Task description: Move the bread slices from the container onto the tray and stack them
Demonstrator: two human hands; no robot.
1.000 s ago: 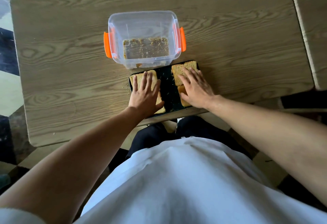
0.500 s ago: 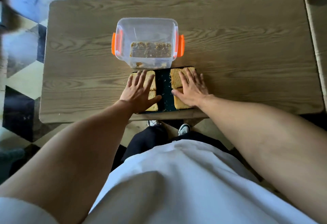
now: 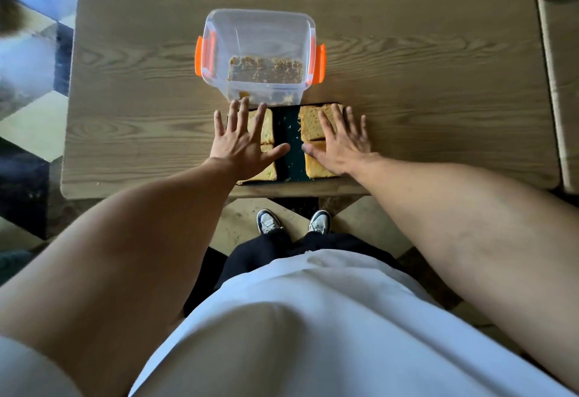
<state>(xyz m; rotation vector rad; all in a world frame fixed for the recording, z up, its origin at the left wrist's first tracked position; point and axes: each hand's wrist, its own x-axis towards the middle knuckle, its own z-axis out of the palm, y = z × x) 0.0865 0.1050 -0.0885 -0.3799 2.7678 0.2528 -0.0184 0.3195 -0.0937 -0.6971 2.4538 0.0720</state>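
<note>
A dark tray (image 3: 289, 143) lies at the table's near edge with bread slices in two columns. My left hand (image 3: 242, 143) is spread flat, fingers apart, over the left bread slices (image 3: 268, 127). My right hand (image 3: 340, 143) is spread flat over the right bread slices (image 3: 310, 122), whose far slice shows beside my fingers. Neither hand grips anything. Just beyond the tray stands the clear plastic container (image 3: 257, 30) with orange latches; only crumbs and small bread bits lie in its bottom.
The wooden table (image 3: 438, 83) stretches wide on both sides of the tray. A second table edge (image 3: 560, 83) shows at the right. My shoes (image 3: 293, 222) stand on the tiled floor below the table's near edge.
The camera has risen and pulled back, so my feet now show. Both hands have spread their fingers wider and drifted slightly outward over the bread.
</note>
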